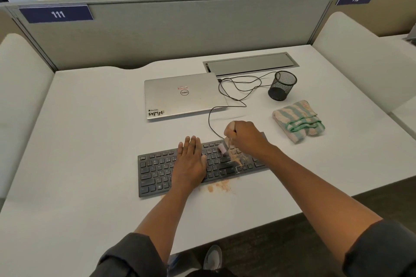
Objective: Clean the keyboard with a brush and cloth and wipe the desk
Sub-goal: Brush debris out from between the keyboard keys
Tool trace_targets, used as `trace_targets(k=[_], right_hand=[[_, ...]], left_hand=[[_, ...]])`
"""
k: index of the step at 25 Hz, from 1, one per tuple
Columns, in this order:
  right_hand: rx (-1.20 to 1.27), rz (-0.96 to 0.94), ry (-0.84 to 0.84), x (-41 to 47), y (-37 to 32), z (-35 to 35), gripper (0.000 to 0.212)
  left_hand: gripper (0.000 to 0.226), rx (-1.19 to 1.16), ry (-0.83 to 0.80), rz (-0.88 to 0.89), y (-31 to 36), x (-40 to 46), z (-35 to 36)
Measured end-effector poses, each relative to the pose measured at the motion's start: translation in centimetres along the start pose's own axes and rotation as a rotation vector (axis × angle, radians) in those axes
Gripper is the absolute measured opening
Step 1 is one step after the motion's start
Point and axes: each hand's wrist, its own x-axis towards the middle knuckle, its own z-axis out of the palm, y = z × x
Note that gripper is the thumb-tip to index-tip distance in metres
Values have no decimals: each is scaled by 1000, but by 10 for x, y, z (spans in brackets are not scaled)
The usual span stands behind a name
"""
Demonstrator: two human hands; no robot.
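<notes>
While the keyboard [180,168] is lying at the desk [90,141] front edge | L hand [190,162] is being laid flat, fingers straight, on its mid keys | brush [225,147] is being gripped in R hand [244,136] fist over its R keys, by tan crumbs [236,157] | cloth [298,120] is being left folded, R of kbd, well apart.

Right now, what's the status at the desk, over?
Left hand flat on keyboard, steadying. Right hand grips brush, sweeping keys. Crumbs on desk; cloth untouched. Cable nearby.

Grey cubicle partition [180,27], white side dividers [360,56], dark carpet floor [281,243].
</notes>
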Motion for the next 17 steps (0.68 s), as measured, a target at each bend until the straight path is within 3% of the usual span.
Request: trace_targets(k=[6,10,14,17], right_hand=[[-76,73,-105,4,1,7,29],[-19,64,2,-1,-2,2,27],[-45,86,-77,-4,0,12,30],[7,79,-9,-5,-3,11,29]], left_hand=[[77,14,-10,-1,0,-1,0],[78,2,-15,3,0,-1,0],[78,-8,-18,5,1,-1,0],[72,-9,-22,1,0,-1,-1]])
